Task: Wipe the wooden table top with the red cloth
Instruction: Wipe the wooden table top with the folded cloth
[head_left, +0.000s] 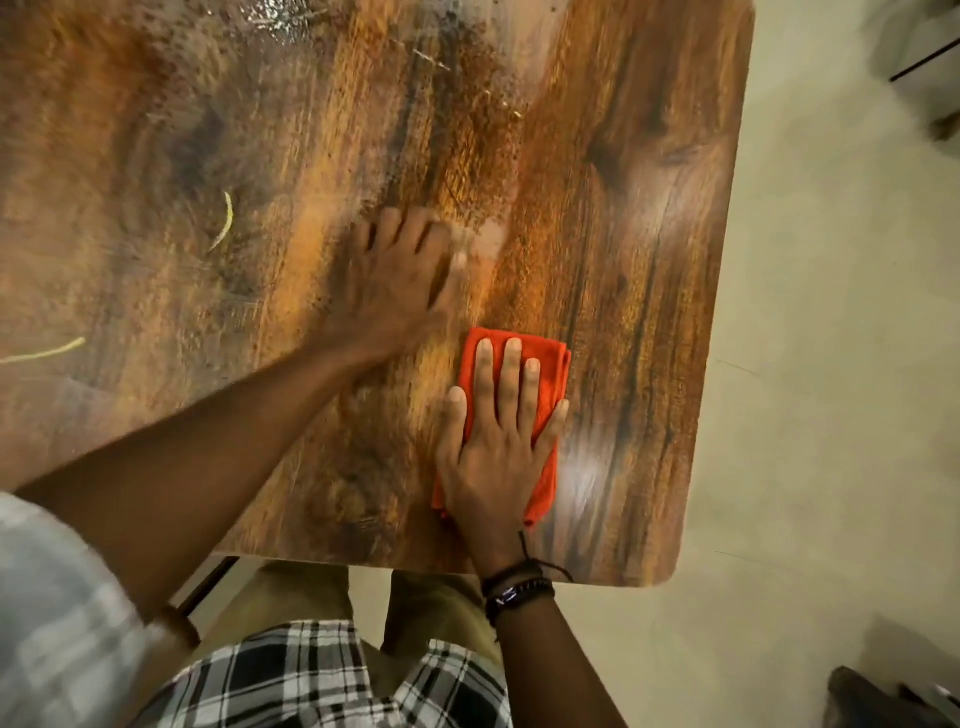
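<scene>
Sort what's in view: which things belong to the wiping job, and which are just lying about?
Part of the job:
- red cloth, folded, flat on the table
- wooden table top
- right hand, pressed flat on the cloth
- left hand, blurred, flat on the bare wood

Just lying about:
- two thin yellowish strands on the left of the table
- dark object on the floor, bottom right

The person wears a black-and-white checked shirt (332, 675) and khaki trousers (291, 597). Behind the fingers of the right hand (493, 457), the wrist carries dark braided bracelets (517, 590) with a loose black cord end. Both forearms are bare.
</scene>
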